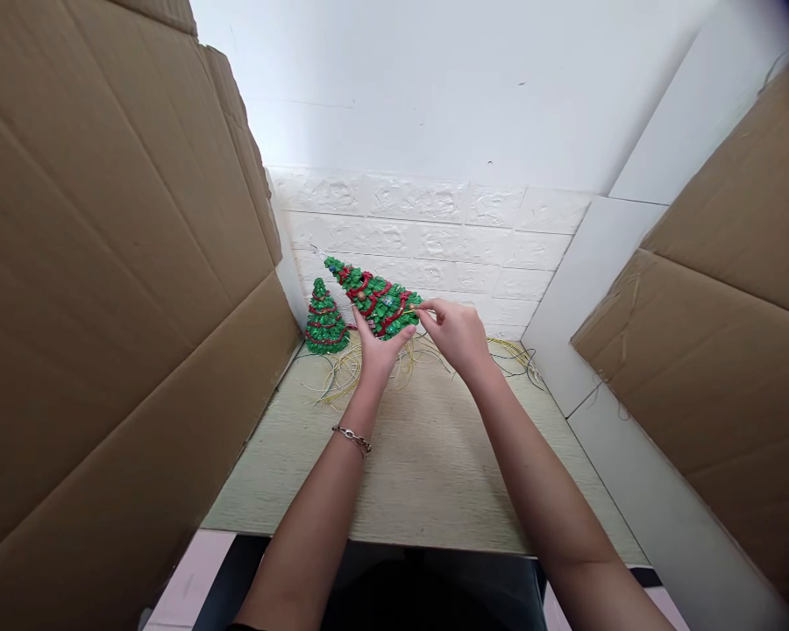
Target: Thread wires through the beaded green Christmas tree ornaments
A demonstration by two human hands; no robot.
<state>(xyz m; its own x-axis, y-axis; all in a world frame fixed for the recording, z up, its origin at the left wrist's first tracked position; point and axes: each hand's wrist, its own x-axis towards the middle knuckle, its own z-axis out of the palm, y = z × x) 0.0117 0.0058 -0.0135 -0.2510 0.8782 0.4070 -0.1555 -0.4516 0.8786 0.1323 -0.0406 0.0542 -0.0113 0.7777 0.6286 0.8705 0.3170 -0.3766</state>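
Note:
My left hand [376,349] is closed around the base of a small green Christmas tree [368,294] with red garlands, held tilted with its tip pointing up and left. My right hand [455,331] pinches at the tree's wide lower edge with thumb and fingers. A bracelet sits on my left wrist. A second, smaller green tree [324,321] stands upright on the wooden table [427,464], just left of my left hand.
Thin yellow and dark wires [509,352] lie in a tangle on the table behind my hands. Large cardboard sheets [105,307] wall in the left side, and more cardboard [729,333] leans on the right. A white brick-pattern wall [434,228] closes the back.

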